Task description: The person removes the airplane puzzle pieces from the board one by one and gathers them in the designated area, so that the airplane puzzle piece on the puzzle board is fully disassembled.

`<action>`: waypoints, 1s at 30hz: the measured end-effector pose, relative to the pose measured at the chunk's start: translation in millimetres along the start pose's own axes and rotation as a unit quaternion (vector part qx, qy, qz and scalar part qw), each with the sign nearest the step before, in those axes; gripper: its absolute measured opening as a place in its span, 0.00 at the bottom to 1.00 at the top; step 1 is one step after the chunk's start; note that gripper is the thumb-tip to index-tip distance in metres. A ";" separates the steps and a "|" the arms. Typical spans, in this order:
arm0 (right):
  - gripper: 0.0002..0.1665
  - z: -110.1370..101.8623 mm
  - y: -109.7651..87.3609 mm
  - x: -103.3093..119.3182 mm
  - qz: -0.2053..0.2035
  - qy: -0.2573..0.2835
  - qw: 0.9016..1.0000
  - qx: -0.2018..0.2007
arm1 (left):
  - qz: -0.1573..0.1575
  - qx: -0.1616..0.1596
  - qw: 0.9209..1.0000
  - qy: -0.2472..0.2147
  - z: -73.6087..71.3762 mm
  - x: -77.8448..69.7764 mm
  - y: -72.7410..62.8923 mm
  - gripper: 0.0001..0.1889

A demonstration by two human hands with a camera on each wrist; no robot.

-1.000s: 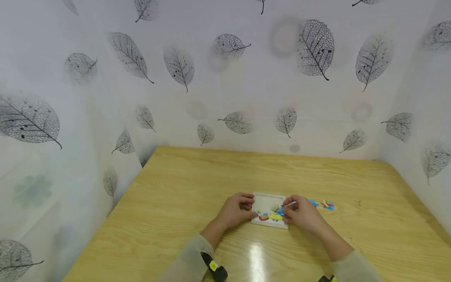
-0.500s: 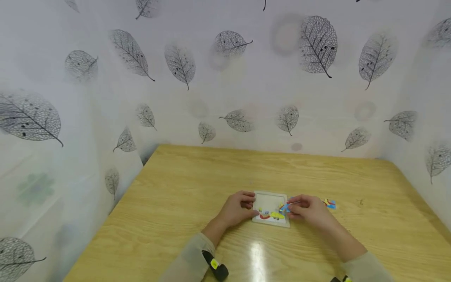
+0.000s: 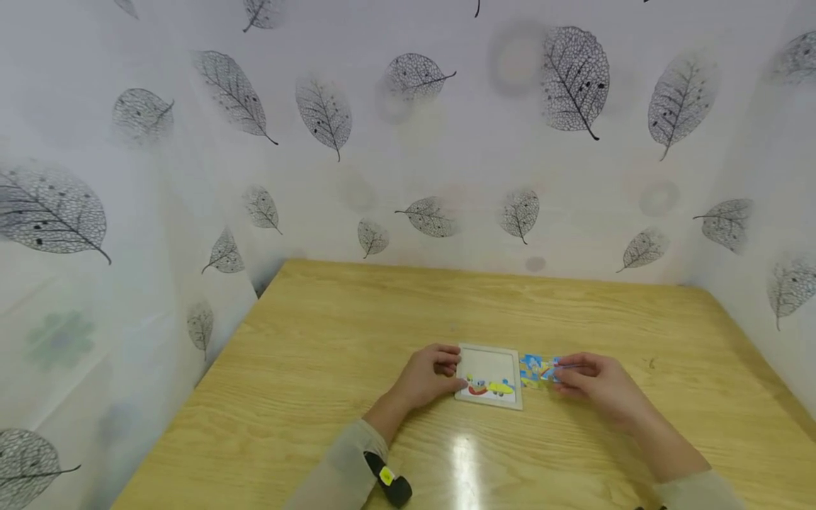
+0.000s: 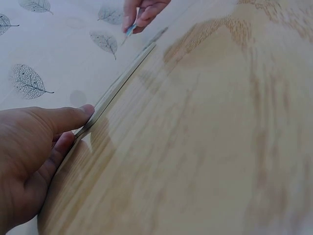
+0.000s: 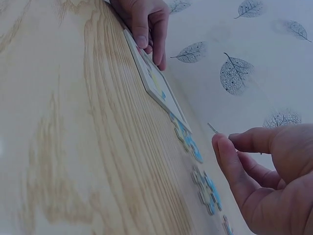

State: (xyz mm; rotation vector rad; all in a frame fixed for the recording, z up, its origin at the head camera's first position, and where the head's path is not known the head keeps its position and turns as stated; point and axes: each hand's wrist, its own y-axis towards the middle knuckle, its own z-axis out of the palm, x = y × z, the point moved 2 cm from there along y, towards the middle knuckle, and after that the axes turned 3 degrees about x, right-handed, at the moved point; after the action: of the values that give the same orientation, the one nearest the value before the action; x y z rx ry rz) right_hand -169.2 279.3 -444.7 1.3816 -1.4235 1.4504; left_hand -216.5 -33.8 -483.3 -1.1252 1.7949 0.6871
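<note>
A square jigsaw tray with a pale rim [image 3: 487, 405] lies on the table in the head view. Coloured pieces in red and yellow [image 3: 501, 388] fill its lower strip; the upper part shows bare backing. My left hand [image 3: 428, 381] grips the tray's left edge, thumb on the rim [image 4: 115, 88] in the left wrist view. To the right of the tray, my right hand [image 3: 596, 382] pinches a thin puzzle piece [image 5: 212, 128] between thumb and fingertips, above the table. Below it are loose blue puzzle pieces [image 5: 208, 191], partly hidden by the hand in the head view.
The wooden table [image 3: 357, 312] meets a wall with a leaf pattern [image 3: 446, 142] at the back and sides. Loose pieces [image 3: 530, 365] lie close against the tray's right side. A black strap with a yellow mark [image 3: 387, 478] sits on the left sleeve.
My right hand has moved right, away from the tray, carrying a puzzle piece and uncovering loose pieces beside the tray. The blue piece over the tray's right side is gone from there. My left hand stays put.
</note>
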 end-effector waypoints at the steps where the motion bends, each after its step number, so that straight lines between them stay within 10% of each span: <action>1: 0.29 -4.0 -1.9 -1.1 0.002 0.000 1.000 -0.001 | -0.001 0.001 1.000 0.001 0.4 -0.3 -0.1 0.26; 21: 0.32 -54.6 -25.7 -23.5 0.032 -0.073 0.995 -0.057 | -0.005 -0.003 1.000 0.000 0.3 -1.7 -2.9 0.25; 30: 0.31 -58.3 -26.1 -17.4 0.053 -0.269 0.957 -0.093 | -0.009 -0.003 1.000 0.004 0.4 -1.3 -2.0 0.26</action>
State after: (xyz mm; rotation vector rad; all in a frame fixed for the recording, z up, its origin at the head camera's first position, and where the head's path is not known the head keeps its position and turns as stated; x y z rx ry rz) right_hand -153.6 343.6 -445.6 1.6716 -1.9410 1.0004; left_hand -214.3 -33.9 -482.3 -1.1468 1.7888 0.6784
